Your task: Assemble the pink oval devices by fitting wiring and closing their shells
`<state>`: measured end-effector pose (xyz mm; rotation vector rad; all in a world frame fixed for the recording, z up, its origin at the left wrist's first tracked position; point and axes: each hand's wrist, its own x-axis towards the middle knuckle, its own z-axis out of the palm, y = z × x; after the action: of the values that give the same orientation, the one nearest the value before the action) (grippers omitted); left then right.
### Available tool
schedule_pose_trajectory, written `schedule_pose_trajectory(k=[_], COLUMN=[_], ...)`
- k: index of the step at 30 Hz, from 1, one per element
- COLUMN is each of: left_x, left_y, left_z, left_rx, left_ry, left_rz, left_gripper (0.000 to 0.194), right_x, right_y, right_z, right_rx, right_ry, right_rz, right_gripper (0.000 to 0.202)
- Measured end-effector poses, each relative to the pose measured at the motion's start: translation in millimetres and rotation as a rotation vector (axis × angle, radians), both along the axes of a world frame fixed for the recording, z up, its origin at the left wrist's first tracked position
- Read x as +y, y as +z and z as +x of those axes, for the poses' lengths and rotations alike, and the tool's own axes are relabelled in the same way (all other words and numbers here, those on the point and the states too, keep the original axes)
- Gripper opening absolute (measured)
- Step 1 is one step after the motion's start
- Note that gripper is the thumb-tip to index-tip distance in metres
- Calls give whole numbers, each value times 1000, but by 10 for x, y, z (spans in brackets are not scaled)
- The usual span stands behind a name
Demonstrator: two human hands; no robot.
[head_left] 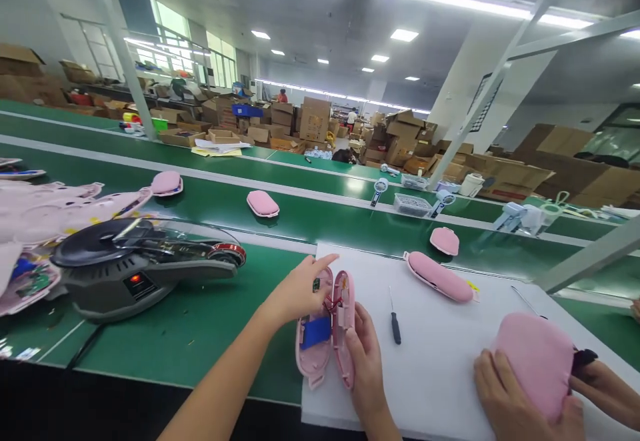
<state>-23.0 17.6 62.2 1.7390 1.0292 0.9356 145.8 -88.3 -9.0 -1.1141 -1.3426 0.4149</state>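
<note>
An opened pink plastic case (313, 354) stands in two halves at the left edge of the white mat. Inside the left half are a blue block and a small green circuit board, and thin red wires run across to the other half. My left hand (300, 291) is at the top of the left half, index finger stretched out, thumb bent inward over the wires; its other fingers are partly hidden. My right hand (367, 354) grips the right half (344, 347) from its outer side. A screwdriver (395, 324) lies on the mat to the right.
Left stands a black tape-like dispenser machine (145, 267) beside piled pink shells (55, 211). Pink cases (263, 204) lie along the green bench (320, 224). At right, a co-worker's hands (510, 387) hold a pink padded piece (535, 361) near a long pink case (440, 276).
</note>
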Motion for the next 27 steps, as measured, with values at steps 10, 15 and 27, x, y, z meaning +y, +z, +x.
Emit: schedule_pose_trajectory(k=[10,15,27], left_x=[-273,-399,-499], left_y=[213,89,-151], left_z=[-17,101,283], left_rx=[533,590,-284], left_ry=[-106,57,256], left_rz=[158,264,7], left_gripper=[57,50,58], right_x=[161,179,138], right_y=[-194,-215,-320], right_z=[-236,-245,-220], right_rx=[305,439,458], right_ry=[203,274,387], right_rz=[-166,-186,-134], right_gripper=[41,47,45])
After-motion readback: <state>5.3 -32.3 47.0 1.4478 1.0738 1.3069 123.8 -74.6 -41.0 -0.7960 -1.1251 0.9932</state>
